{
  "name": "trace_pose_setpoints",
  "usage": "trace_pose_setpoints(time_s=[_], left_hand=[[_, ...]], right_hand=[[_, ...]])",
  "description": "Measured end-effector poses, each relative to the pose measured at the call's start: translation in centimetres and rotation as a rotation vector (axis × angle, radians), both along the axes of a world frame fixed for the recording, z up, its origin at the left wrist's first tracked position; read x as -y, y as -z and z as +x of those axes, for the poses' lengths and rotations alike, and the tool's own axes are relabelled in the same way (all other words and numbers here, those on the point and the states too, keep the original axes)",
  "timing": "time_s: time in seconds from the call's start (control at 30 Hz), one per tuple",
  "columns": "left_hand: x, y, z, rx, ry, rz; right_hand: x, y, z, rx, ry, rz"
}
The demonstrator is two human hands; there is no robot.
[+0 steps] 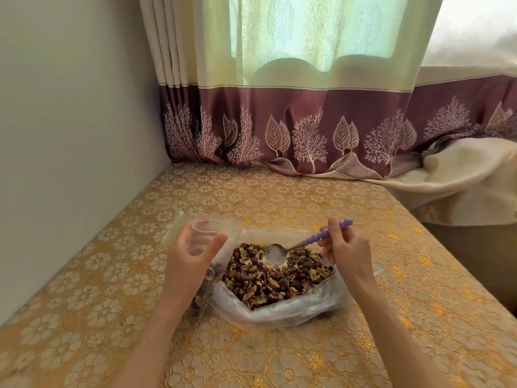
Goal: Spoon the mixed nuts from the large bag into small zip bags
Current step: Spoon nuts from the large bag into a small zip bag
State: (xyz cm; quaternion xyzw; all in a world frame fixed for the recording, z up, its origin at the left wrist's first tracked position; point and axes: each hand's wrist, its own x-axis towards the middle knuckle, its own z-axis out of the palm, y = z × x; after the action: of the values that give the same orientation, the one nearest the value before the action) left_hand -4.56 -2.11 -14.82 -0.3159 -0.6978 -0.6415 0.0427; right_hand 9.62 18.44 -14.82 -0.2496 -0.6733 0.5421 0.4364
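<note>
A large clear bag (282,310) lies open on the table, full of mixed nuts (277,278). My left hand (190,261) grips a small clear zip bag (207,236) upright at the large bag's left edge, its mouth held open; some nuts show in its lower part. My right hand (345,252) pinches the purple beaded handle of a metal spoon (275,253). The spoon's bowl looks empty and sits just above the nuts.
The table (112,289) has a gold floral cover and sits in a corner, with a wall (70,135) at the left and a purple-bordered curtain (307,130) behind. A cream cloth (461,175) is draped at the right rear.
</note>
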Motion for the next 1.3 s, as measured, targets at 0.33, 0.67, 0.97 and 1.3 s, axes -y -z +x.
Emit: trace_pose_setpoints(time_s=[0.33, 0.67, 0.97, 1.3], left_hand=[[-0.1, 0.0, 0.1, -0.021, -0.018, -0.014], [-0.1, -0.1, 0.3, -0.031, -0.003, -0.030], [-0.1, 0.0, 0.2, -0.008, 0.011, -0.037], [-0.1, 0.0, 0.2, -0.038, 0.017, -0.050]], right_hand=[[0.3, 0.3, 0.2, 0.058, -0.126, 0.010], [0.7, 0.5, 0.1, 0.047, -0.168, -0.145], [0.9, 0.5, 0.1, 0.040, -0.087, -0.139], [1.0, -0.2, 0.1, -0.027, 0.037, -0.103]])
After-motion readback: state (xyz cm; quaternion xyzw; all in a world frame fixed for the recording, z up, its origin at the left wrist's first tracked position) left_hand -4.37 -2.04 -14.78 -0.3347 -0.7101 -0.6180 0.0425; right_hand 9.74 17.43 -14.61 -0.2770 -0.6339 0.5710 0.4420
